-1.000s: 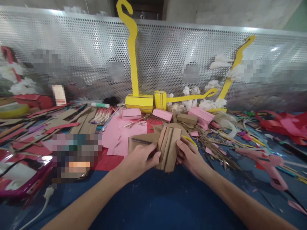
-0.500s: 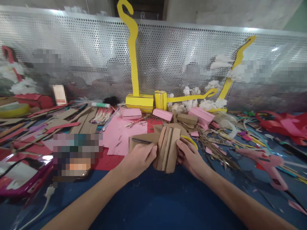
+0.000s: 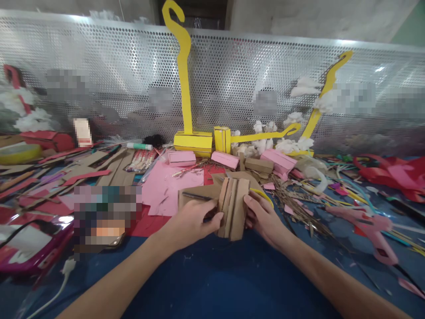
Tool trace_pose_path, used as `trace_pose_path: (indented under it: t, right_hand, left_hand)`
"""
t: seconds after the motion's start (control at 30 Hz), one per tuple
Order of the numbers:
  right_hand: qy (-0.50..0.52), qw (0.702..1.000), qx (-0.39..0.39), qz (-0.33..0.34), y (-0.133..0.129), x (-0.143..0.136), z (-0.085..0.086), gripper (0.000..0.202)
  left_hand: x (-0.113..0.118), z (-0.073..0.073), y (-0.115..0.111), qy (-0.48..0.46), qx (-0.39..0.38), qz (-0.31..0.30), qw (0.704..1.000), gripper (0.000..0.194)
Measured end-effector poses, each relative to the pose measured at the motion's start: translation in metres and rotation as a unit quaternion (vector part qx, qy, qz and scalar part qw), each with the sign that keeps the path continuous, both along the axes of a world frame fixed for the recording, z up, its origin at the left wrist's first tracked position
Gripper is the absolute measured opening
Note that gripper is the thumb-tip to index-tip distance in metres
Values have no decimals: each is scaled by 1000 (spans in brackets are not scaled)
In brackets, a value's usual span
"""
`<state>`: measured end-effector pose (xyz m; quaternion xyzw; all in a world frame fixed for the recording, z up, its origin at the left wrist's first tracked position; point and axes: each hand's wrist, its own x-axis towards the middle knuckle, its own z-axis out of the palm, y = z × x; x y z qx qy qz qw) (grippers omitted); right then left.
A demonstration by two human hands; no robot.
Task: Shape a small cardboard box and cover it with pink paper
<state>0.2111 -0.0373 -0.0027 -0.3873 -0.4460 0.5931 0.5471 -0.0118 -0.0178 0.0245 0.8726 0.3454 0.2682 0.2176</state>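
"What do we see, biggest first?"

"Our perforated metal panel (image 3: 222,79) spans the upper frame, above our blue tabletop (image 3: 212,279)."

"Any containers?"

"At lower left we have a glossy purple holder (image 3: 49,254) with white material in it. Smaller, left of centre, there's a clear packet (image 3: 141,160) of red-and-white sticks. We can't tell whether the pink box (image 3: 182,158) near the centre holds anything."

"And our hands?"

"Our left hand (image 3: 194,221) pinches the left edge of the layered cardboard piece (image 3: 235,208), just below centre frame. Our right hand (image 3: 264,215) grips its right edge, thumb in front."

"What differs from half a second ago?"

"Our left thumb and forefinger were bunched together; now they're parted, thumb lower on the edge. The cardboard piece has barely moved."
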Motion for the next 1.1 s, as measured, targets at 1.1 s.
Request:
trace_pose_path:
  t: [1.1]
  right_hand:
    - [18, 1000, -7, -23, 0, -3, 2, 34]
  left_hand:
    - [-1, -4, 2, -79, -4, 62, 995, 19]
